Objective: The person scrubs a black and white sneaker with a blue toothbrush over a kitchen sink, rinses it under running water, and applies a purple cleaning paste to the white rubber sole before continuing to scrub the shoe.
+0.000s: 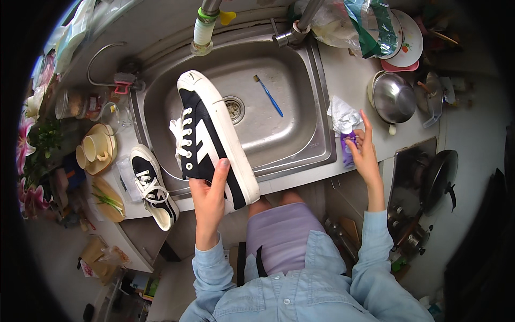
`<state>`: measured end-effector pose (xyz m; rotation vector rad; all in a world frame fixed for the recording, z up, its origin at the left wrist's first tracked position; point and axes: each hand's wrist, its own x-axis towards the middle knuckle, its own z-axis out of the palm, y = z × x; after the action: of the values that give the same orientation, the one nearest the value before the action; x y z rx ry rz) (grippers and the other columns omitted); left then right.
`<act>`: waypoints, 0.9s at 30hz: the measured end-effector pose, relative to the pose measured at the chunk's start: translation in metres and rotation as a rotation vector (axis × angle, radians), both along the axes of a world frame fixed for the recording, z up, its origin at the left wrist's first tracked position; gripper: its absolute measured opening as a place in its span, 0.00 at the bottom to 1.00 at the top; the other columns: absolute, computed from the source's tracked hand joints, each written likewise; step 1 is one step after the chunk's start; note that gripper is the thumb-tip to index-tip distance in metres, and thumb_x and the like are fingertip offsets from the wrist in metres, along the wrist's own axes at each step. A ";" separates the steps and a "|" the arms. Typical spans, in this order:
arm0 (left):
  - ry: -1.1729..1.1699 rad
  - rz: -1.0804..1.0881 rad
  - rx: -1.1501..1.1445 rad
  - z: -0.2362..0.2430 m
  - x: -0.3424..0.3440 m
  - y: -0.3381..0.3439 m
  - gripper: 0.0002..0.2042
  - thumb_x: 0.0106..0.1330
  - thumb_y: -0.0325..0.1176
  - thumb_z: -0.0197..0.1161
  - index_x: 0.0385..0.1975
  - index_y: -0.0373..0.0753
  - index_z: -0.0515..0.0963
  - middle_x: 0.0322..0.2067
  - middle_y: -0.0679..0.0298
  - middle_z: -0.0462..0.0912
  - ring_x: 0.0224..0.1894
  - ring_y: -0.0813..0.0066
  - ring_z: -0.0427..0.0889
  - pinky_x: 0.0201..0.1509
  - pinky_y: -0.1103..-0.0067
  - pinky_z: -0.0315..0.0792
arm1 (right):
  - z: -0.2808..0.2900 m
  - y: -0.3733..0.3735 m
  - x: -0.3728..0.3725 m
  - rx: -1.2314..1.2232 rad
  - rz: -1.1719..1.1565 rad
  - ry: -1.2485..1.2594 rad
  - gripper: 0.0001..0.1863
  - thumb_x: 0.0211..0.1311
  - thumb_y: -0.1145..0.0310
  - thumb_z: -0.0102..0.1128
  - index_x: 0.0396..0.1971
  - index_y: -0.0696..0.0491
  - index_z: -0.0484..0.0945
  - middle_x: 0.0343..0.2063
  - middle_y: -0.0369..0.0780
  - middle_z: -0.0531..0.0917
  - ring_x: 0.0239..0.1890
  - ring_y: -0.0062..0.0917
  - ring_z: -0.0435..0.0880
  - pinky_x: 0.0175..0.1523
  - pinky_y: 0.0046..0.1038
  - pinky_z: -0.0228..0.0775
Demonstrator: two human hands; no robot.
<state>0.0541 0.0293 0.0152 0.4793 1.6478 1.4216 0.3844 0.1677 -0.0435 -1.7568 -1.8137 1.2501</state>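
My left hand (209, 206) grips a black-and-white lace-up sneaker (206, 137) by its heel end, holding it toe-up over the near part of the steel sink (289, 150). Inside the basin lies a blue toothbrush (268, 95), near the drain (233, 110). At the sink's right, my right hand (366, 155) has its thumb and lower fingers closed on a purple packet (347, 153), index finger raised, beside a crumpled white wipe or cloth (341, 115). The matching sneaker (153, 190) rests on the counter left of the sink.
Above the basin hang a faucet (203, 37) and another tap (289, 36). Cups on a tray (107, 150) and a board with green onions (107, 201) are left. Steel bowls (391, 96), bagged plates (407, 37) and a stove with pans (440, 182) are right.
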 end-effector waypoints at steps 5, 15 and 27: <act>-0.129 0.071 0.024 -0.014 -0.011 -0.009 0.17 0.74 0.30 0.61 0.59 0.30 0.74 0.50 0.63 0.83 0.49 0.81 0.80 0.54 0.81 0.73 | -0.027 0.010 0.014 0.290 0.106 -0.432 0.41 0.63 0.83 0.58 0.74 0.43 0.56 0.50 0.49 0.75 0.51 0.43 0.76 0.58 0.40 0.68; -0.332 0.111 0.036 0.001 -0.008 -0.003 0.15 0.76 0.32 0.58 0.57 0.31 0.75 0.49 0.63 0.83 0.47 0.81 0.82 0.51 0.80 0.76 | 0.073 -0.046 -0.150 0.597 0.737 0.111 0.25 0.67 0.49 0.58 0.61 0.41 0.79 0.62 0.47 0.69 0.63 0.43 0.70 0.68 0.46 0.61; -0.291 0.142 0.103 0.006 -0.019 -0.008 0.16 0.76 0.31 0.57 0.58 0.30 0.73 0.49 0.61 0.83 0.48 0.79 0.82 0.52 0.80 0.77 | 0.071 -0.053 -0.165 0.738 0.875 -0.022 0.31 0.69 0.35 0.44 0.61 0.36 0.79 0.64 0.42 0.71 0.64 0.38 0.70 0.67 0.49 0.61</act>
<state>0.0356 0.0217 0.0208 0.2021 1.4015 1.6042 0.2193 0.1151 0.0272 -0.5776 -2.6920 0.5894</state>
